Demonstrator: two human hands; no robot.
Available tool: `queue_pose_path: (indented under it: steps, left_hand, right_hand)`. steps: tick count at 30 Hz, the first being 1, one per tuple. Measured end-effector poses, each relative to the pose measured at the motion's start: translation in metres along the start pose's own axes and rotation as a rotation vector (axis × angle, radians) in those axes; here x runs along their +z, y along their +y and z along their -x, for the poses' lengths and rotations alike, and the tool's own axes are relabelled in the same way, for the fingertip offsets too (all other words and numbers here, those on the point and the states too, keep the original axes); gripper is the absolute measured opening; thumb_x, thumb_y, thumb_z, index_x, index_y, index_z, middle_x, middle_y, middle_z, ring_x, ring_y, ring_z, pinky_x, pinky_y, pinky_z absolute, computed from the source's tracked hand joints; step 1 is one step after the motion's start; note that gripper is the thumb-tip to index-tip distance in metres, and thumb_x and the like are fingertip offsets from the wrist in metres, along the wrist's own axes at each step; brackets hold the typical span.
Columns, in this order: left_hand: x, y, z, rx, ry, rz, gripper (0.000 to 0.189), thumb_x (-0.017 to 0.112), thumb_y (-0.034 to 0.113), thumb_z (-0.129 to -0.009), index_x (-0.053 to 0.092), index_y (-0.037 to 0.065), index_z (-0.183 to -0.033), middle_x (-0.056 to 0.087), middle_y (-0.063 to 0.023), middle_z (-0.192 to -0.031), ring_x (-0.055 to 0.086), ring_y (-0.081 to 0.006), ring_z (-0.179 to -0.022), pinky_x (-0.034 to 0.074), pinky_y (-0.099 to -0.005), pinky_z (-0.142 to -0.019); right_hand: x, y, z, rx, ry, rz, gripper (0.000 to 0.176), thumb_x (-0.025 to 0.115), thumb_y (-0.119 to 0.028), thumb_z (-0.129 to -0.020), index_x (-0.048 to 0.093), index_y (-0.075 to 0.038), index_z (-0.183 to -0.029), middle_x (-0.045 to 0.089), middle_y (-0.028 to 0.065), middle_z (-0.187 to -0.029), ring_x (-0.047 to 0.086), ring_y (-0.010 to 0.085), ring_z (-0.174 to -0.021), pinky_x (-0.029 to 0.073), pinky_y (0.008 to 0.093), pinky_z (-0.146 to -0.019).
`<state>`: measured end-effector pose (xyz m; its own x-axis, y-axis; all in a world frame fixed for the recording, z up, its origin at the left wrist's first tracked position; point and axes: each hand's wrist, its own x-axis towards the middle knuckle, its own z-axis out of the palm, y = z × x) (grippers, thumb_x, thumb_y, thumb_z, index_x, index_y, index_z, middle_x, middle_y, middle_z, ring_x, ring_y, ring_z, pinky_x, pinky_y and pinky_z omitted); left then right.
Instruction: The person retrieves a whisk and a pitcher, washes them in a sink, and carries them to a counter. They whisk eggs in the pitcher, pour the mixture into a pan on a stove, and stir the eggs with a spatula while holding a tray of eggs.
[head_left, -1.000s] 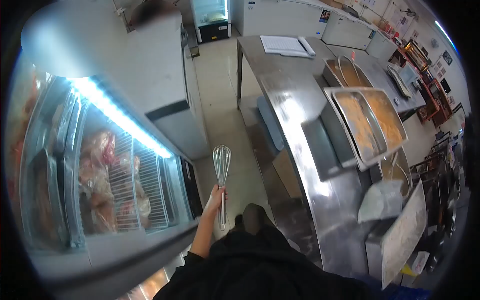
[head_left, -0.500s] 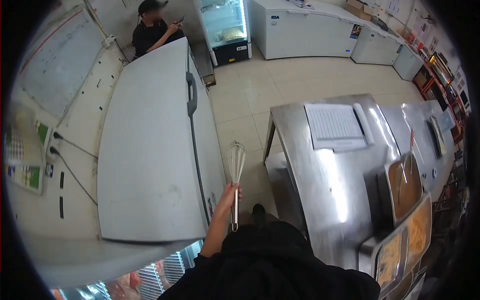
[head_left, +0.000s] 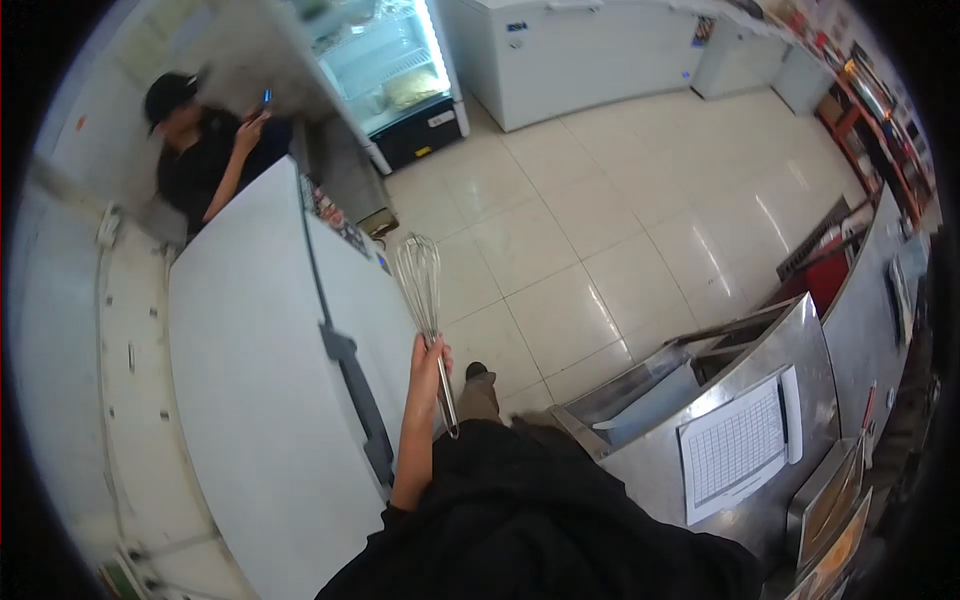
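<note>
My left hand [head_left: 430,362] is closed around the handle of a metal balloon whisk [head_left: 420,280]. The wire loops point up and away from me, and the handle's end hangs down by my dark clothing. Just left of this forearm stands a big white chest freezer [head_left: 250,380] with a grey handle on its edge. My right hand is out of view.
A seated person [head_left: 205,150] holds a phone beyond the freezer. A lit glass-door fridge [head_left: 395,80] and a white chest freezer [head_left: 590,60] line the back. On the right, a steel table [head_left: 650,470] bears a clipboard with a sheet [head_left: 735,445] and food trays [head_left: 830,500].
I have moved forward along the freezer and my view has turned, so the seated person appears nearer and the steel table has slid lower right. The whisk stays in my left hand.
</note>
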<state>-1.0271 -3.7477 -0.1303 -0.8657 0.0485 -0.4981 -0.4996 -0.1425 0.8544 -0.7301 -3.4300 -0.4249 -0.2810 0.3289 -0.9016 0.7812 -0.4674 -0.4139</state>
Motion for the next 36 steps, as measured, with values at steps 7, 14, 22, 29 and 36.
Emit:
queue_pose_path:
  steps: [7,14,22,29,36]
  left_hand:
    - [0.094,0.107,-0.202,0.133,-0.207,0.108,0.017,0.043,0.015,-0.083,0.041,0.006,-0.097,0.043,-0.0015,-0.069,0.041,-0.0073,-0.057,0.034,-0.0182,-0.052]
    - [0.217,0.146,-0.412,0.171,-0.198,-0.053,0.014,0.043,0.016,-0.084,0.040,0.007,-0.095,0.041,-0.0011,-0.069,0.039,-0.0071,-0.058,0.033,-0.0191,-0.051]
    - [0.440,0.251,-0.572,0.235,-0.235,-0.427,0.011,0.043,0.017,-0.085,0.039,0.007,-0.083,0.038,0.0016,-0.062,0.037,-0.0049,-0.055,0.032,-0.0184,-0.048]
    - [0.674,0.237,-0.762,0.422,-0.342,-0.677,0.018,0.052,0.018,-0.079,0.042,0.004,-0.083,0.042,-0.0005,-0.061,0.040,-0.0079,-0.053,0.034,-0.0219,-0.048]
    - [1.089,0.241,-0.869,0.704,-0.792,-1.002,0.021,0.060,0.020,-0.068,0.053,0.002,-0.076,0.053,-0.0122,-0.062,0.050,-0.0215,-0.055,0.039,-0.0314,-0.052]
  right_hand:
    - [0.069,-0.071,-0.016,0.199,0.133,-0.306,0.022,0.043,-0.024,-0.078,0.048,-0.003,-0.082,0.052,0.0125,-0.079,0.051,0.0239,-0.073,0.041,0.0311,-0.062]
    - [0.105,-0.178,-0.076,0.228,0.192,-0.419,0.021,0.043,-0.024,-0.078,0.048,-0.003,-0.080,0.053,0.0117,-0.076,0.051,0.0236,-0.072,0.041,0.0302,-0.061]
    - [0.064,-0.464,-0.108,-0.393,0.062,-0.201,0.019,0.044,-0.022,-0.077,0.048,-0.004,-0.077,0.053,0.0108,-0.072,0.051,0.0231,-0.070,0.042,0.0292,-0.060]
    - [-0.111,-0.731,-0.313,0.002,0.628,-1.096,0.028,0.033,-0.036,-0.080,0.045,-0.010,-0.076,0.051,0.0057,-0.070,0.048,0.0162,-0.067,0.037,0.0369,-0.065]
    - [-0.174,-0.801,-0.419,-0.048,0.586,-1.061,0.048,0.029,-0.037,-0.083,0.054,0.002,-0.072,0.057,0.0156,-0.072,0.054,0.0253,-0.070,0.042,0.0344,-0.066]
